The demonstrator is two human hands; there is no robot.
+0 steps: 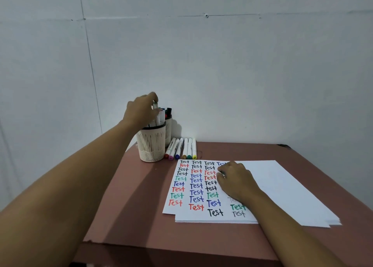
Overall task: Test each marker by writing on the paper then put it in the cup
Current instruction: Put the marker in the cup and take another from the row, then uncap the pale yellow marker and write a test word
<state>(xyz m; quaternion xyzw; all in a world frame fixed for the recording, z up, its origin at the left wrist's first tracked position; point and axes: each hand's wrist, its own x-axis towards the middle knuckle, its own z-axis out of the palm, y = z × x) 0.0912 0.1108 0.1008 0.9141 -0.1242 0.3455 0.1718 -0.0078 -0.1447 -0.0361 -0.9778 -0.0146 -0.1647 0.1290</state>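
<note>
One marker (156, 114) pinched in left hand (141, 111), over cup (151, 147).

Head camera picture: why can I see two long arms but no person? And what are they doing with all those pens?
The camera sits on the person's head and looks down, so you see only their own arms. The left hand pinches a white marker at the top of the front cup, which holds others too. A second cup stands behind it. Six loose markers lie in a row on the brown table. The right hand rests on the paper, which is covered with the word Test in many colours.
</note>
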